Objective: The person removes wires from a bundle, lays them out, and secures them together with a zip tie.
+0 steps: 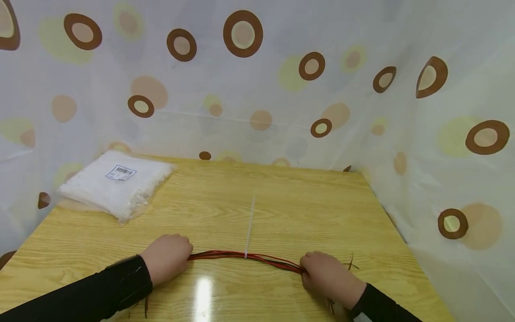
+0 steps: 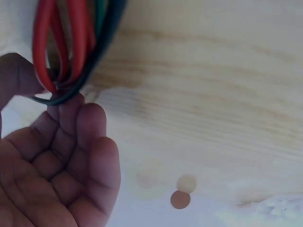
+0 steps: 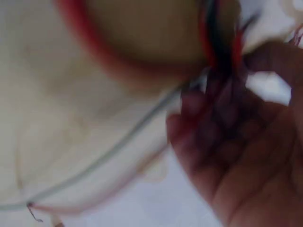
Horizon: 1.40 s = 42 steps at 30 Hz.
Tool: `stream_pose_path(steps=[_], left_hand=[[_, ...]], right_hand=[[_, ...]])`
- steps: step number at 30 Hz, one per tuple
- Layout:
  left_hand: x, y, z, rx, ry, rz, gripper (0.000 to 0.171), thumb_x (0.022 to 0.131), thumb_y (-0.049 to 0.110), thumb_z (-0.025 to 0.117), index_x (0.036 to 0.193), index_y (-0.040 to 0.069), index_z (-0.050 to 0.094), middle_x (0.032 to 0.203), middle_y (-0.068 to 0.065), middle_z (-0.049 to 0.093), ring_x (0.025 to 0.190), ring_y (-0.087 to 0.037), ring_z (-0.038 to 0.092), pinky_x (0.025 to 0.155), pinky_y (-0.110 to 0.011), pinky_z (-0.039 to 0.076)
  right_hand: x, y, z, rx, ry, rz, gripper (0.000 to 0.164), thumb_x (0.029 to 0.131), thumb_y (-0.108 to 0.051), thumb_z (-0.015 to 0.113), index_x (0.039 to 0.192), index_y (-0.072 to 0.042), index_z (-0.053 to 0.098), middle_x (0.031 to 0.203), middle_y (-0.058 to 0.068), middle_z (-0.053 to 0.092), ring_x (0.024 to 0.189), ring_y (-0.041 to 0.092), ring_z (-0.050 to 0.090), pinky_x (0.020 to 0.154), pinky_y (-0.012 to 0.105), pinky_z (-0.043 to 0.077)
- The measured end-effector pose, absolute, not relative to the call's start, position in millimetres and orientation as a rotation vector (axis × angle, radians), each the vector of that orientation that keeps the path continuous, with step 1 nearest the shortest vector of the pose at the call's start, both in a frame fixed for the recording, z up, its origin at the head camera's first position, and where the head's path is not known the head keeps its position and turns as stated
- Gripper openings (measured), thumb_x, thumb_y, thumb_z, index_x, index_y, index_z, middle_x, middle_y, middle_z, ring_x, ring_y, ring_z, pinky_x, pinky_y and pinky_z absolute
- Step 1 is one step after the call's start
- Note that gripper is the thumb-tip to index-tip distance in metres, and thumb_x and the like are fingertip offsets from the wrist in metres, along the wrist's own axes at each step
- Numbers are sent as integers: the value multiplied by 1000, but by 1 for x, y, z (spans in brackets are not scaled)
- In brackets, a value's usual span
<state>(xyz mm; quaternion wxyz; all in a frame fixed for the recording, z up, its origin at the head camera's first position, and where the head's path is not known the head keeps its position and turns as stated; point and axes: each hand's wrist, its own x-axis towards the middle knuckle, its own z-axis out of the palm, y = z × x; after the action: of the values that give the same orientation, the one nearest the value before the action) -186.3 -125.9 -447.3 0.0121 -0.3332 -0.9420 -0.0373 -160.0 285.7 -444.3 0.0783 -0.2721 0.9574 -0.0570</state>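
A bundle of thin red and black wires stretches between my two hands over the wooden table. My left hand grips its left end; in the left wrist view the thumb and fingers pinch the looped red and dark wires. The right end is held by my right hand, where loose wire ends stick out past the fingers. In the right wrist view those wires are blurred, pinched between thumb and fingers. A white cable tie meets the bundle near its middle, its long tail pointing away from me; whether it is closed around the wires I cannot tell.
A clear plastic bag of white items, with a barcode label, lies at the table's back left. Patterned white sheeting hangs behind the wooden table and along its sides.
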Motion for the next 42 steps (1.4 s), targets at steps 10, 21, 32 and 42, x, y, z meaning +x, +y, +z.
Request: stream_pose_path(steps=[10,21,32,42], left_hand=[[-204,-138,-445,-1168,-3084,-370,39,80,4,71,64,22,41,65,9,26,60,-9,20,58,-27,21],[-209,-138,-430,-1160,-3054,-297,19,95,24,78,86,22,61,75,9,47,64,-7,40,60,-28,36],[-204,-128,-435,-1142,-3014,-230,16,94,28,79,101,18,70,82,8,55,68,-8,51,61,-32,45],[-203,-125,-437,-1205,-2961,-288,12,98,25,74,91,21,65,77,10,48,65,-6,42,61,-28,38]], right_hand=[[-202,291,-429,-636,2355,-492,31,94,-11,68,70,-20,50,66,-10,38,58,8,32,58,25,28],[-208,281,-422,-686,2633,-404,18,96,-34,75,94,-18,66,87,-6,60,73,10,54,66,31,46],[-203,204,-421,-1085,2901,-61,59,97,-42,74,143,-7,60,147,12,59,135,31,58,107,52,52],[-209,183,-440,-1177,2832,70,53,102,-38,69,145,-9,60,149,8,59,137,25,58,107,48,53]])
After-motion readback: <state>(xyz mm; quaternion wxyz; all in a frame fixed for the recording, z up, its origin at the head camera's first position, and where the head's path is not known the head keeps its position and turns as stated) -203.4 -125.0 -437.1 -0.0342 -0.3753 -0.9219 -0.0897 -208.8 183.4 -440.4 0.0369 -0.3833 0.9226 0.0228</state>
